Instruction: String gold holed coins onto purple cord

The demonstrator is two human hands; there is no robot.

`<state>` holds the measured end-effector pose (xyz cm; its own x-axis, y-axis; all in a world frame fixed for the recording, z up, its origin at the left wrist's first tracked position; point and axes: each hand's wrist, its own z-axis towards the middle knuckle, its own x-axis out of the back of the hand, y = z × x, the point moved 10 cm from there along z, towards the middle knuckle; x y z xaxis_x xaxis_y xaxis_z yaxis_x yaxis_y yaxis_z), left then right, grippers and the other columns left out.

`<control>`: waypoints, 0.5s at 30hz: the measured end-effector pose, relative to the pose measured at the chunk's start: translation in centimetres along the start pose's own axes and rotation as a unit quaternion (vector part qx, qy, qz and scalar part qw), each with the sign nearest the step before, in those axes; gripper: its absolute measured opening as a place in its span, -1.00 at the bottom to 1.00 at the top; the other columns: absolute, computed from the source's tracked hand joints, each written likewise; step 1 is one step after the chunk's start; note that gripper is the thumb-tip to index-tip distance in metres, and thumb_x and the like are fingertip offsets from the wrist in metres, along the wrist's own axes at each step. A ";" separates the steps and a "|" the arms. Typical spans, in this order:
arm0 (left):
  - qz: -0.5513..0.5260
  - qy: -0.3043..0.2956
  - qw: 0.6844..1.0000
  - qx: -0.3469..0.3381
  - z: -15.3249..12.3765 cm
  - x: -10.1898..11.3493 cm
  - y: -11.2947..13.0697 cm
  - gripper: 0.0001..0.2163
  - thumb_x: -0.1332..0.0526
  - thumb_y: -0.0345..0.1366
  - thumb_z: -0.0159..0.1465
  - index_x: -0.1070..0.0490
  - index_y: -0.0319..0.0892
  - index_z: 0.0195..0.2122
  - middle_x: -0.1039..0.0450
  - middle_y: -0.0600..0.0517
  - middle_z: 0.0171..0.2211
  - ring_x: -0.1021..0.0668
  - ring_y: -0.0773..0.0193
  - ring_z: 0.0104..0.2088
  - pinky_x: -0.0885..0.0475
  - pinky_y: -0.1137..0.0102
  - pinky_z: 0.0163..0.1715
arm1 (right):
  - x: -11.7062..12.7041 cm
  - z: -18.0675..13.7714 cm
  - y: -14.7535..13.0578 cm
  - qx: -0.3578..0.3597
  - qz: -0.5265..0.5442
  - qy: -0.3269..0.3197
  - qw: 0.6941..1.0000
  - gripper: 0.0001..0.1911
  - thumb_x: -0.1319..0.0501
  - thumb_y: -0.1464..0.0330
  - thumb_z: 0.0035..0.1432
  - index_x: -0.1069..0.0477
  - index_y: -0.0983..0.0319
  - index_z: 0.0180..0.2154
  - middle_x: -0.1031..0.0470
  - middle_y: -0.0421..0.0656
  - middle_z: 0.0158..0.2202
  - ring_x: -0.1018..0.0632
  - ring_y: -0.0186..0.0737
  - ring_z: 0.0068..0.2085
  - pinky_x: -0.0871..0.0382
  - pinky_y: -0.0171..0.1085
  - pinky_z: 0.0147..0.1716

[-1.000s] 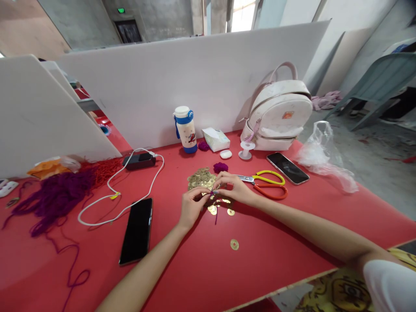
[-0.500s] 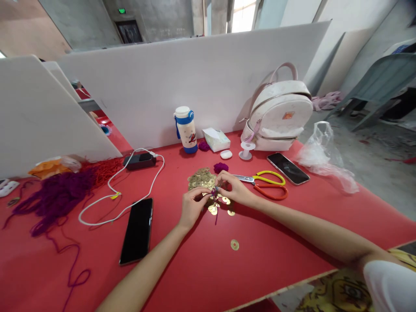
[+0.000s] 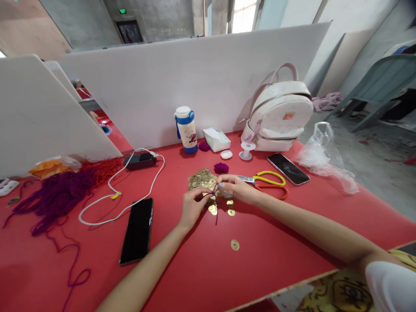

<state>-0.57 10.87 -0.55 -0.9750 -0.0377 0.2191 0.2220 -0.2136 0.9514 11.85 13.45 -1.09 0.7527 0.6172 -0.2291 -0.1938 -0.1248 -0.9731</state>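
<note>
Over the middle of the red table, my left hand pinches a short purple cord between thumb and fingers. One end of the cord hangs down below the fingertips. My right hand grips the cord's upper part, with its fingers bent together a little to the right of the left hand. Just behind and beneath both hands lies a heap of brass coins with holes in their centres. A single coin lies nearer the front. A small purple yarn bundle sits behind my right hand.
Scissors with yellow and red handles lie right of my hands, beside a phone. Behind stand a bottle, a spool and a white backpack. At left are another phone, a white cable and purple yarn.
My right hand has shifted slightly right and turned, drawing cord up and away from the left fingers. My left hand has stayed in place.
</note>
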 end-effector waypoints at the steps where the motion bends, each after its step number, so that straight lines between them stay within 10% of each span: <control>1: -0.005 0.002 1.000 0.005 0.0 0.0 -0.1 -0.94 -0.32 -0.33 0.10 -0.58 -0.16 -0.42 -0.60 -0.03 -0.37 -0.58 0.24 -0.38 -0.46 0.43 -0.43 | 0.4 0.1 -0.2 0.009 0.016 0.019 1.000 -0.71 -0.26 0.13 0.14 -0.31 0.20 -0.30 -0.35 -0.27 -0.50 -0.32 -0.41 -0.56 -0.21 -0.39 -0.59; 7: -0.069 0.083 0.990 0.086 -0.2 1.2 -1.3 -0.87 -0.35 -0.29 0.04 -0.59 -0.21 -0.40 -0.53 0.03 -0.57 -0.46 0.36 -0.61 -0.35 0.48 -0.61 | 2.3 -1.6 -3.4 0.184 -0.169 0.179 0.952 -0.63 -0.24 0.25 0.17 -0.25 0.08 0.01 -0.25 -0.03 0.17 -0.42 -0.13 0.08 -0.43 -0.16 -0.10; 15: -0.118 0.092 0.980 0.134 -0.7 0.7 -1.6 -0.83 -0.38 -0.28 -0.01 -0.60 -0.23 -0.40 -0.50 0.05 -0.60 -0.36 0.44 -0.65 -0.34 0.49 -0.60 | -1.0 -1.6 -1.8 0.182 -0.334 0.094 0.920 -0.89 -0.24 0.36 0.21 -0.51 0.19 -0.38 -0.44 -0.05 -0.01 -0.45 -0.08 0.04 -0.32 -0.02 0.06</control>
<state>-1.66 10.54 -2.07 -0.9795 -0.1983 -0.0340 -0.0398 0.0254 0.9989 12.45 11.75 0.85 0.8698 0.3113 0.3828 0.1793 0.5234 -0.8330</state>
